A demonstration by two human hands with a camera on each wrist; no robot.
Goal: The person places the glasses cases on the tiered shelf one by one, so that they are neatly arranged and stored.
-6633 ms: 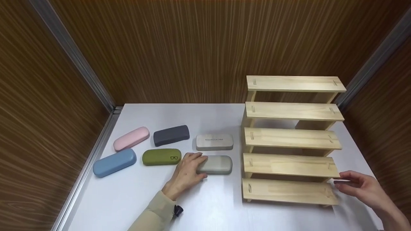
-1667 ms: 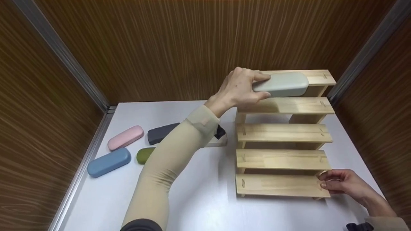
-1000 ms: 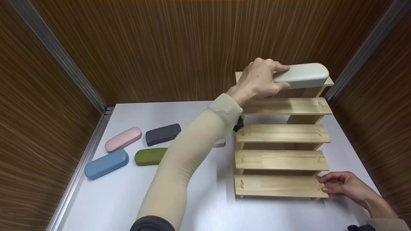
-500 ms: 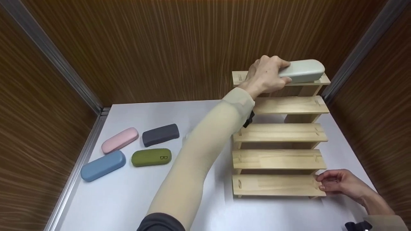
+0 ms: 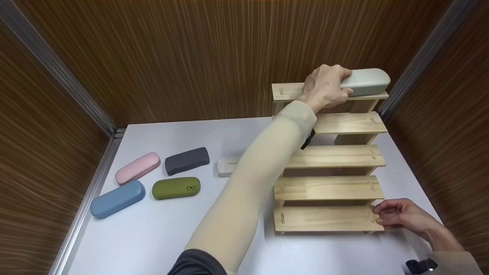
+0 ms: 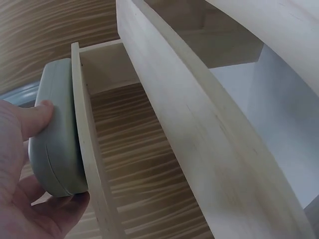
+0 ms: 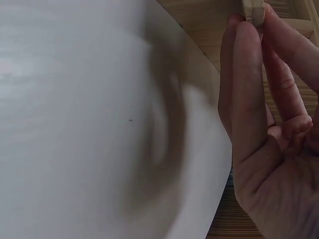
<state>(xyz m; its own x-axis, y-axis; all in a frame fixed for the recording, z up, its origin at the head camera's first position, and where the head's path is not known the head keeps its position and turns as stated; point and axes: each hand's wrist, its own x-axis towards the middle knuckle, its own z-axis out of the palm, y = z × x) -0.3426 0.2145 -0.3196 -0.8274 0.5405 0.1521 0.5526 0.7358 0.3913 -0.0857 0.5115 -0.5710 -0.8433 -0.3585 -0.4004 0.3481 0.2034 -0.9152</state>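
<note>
My left hand (image 5: 324, 87) grips one end of a pale grey-green glasses case (image 5: 367, 81) at the right part of the top board of a stepped wooden display rack (image 5: 332, 188). In the left wrist view, the thumb presses one side of the case (image 6: 54, 130) and fingers curl under its end; the case lies against the board's edge. Low on the right, my right hand (image 5: 410, 218) pinches the right end of the lowest board. The right wrist view shows its fingertips on both sides of a wooden edge (image 7: 254, 12).
Pink (image 5: 137, 168), blue (image 5: 118, 199), dark grey (image 5: 187, 160) and olive green (image 5: 175, 188) glasses cases lie on the left of the white table (image 5: 153, 236). My left sleeve partly hides a whitish case (image 5: 226, 167). Wood-grain panels (image 5: 191, 57) enclose the table.
My left hand has lifted the pale grey-green case off the table, carried it up and right, and lowered it onto the top board. My right hand has come to pinch the lowest board.
</note>
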